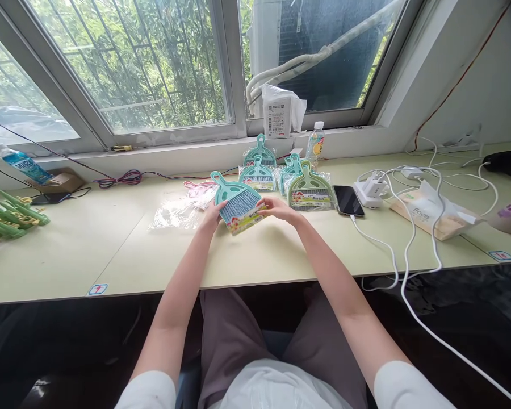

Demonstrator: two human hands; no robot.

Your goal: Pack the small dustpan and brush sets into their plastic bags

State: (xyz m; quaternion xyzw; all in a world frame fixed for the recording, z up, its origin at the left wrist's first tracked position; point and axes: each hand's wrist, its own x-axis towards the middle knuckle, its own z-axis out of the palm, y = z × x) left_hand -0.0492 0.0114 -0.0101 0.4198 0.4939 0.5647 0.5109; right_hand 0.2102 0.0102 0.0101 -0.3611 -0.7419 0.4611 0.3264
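Note:
Between my hands is a teal mini dustpan and brush set (pixel 238 199), tilted, with a yellow printed label along its lower edge. My left hand (pixel 213 216) grips its left side, and my right hand (pixel 277 208) holds the label's right end. Behind it stand more teal sets, one of them a wrapped dustpan set (pixel 258 175). A green dustpan set (pixel 310 190) in clear wrap stands just right of my right hand. Left of the held set lie crumpled clear plastic bags (pixel 176 213) and a pink dustpan set (pixel 198 190), partly covered.
To the right are a phone (pixel 348 201) on a charging cable, a white power adapter (pixel 371 189), a tissue pack (pixel 436 210) and looping white cables. A drink bottle (pixel 315 142) stands at the back. Green stems (pixel 11 218) lie far left, near a small cardboard box (pixel 62 180).

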